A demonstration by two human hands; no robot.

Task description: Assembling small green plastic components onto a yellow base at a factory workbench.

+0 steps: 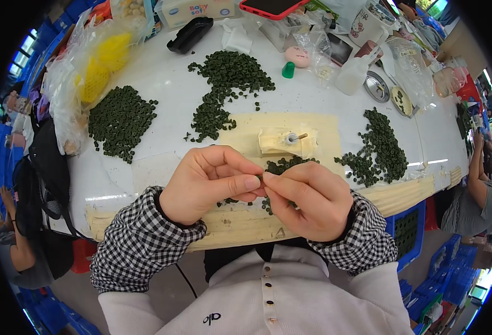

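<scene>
My left hand [209, 181] and my right hand [316, 198] meet fingertip to fingertip above the table's near edge. Both are closed in a pinch on a small dark green piece, which the fingertips almost wholly hide. Beneath and behind them lies a small pile of dark green pieces [286, 164]. Just beyond stands a fixture wrapped in cream tape [274, 143], with a thin brown pin [302, 136] sticking out of it.
Larger heaps of green pieces lie at the left [122, 123], the back middle [237, 72] and the right [383, 145]. Behind are a black tape dispenser [190, 34], a green cap [288, 70], a squeeze bottle [351, 77] and round tins [376, 86]. People sit at both sides.
</scene>
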